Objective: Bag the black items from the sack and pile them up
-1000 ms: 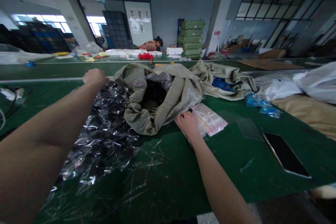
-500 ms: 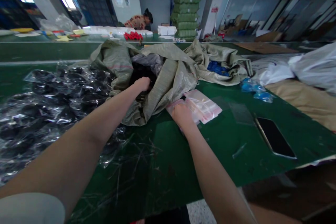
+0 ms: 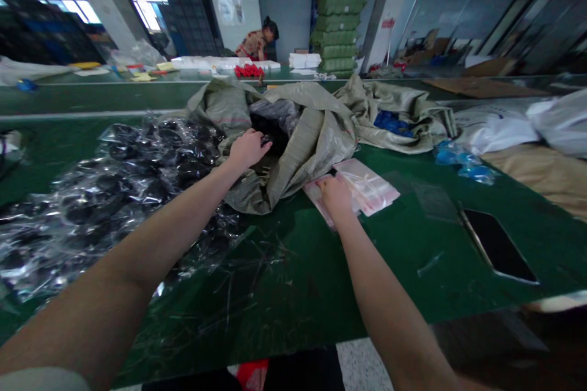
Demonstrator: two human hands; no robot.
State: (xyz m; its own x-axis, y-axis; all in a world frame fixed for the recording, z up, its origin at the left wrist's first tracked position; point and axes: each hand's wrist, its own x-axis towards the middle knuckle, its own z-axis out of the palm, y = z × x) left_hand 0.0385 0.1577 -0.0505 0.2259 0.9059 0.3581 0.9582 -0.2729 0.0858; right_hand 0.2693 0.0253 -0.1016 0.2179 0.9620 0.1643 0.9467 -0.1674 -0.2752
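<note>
My left hand [image 3: 247, 148] reaches into the mouth of a grey-green woven sack [image 3: 316, 128] lying on the green table [image 3: 367, 269]; its fingers curl round something dark inside that I cannot make out. My right hand [image 3: 336, 195] rests on a stack of clear pink-edged plastic bags [image 3: 367, 186] just right of the sack, fingers bent down onto the stack. To the left spreads a heap of black items in clear plastic wrappers [image 3: 114, 183].
A black phone [image 3: 498, 244] lies at the table's right front. A second sack with blue items [image 3: 394, 116], blue wrappers [image 3: 458, 162] and white bags [image 3: 499, 128] lie at the right. A person [image 3: 257, 43] works at a far table beside stacked green bales [image 3: 339, 30].
My left hand has moved from the far left of the wrapper heap into the sack's mouth. My right hand has stayed on the plastic bags.
</note>
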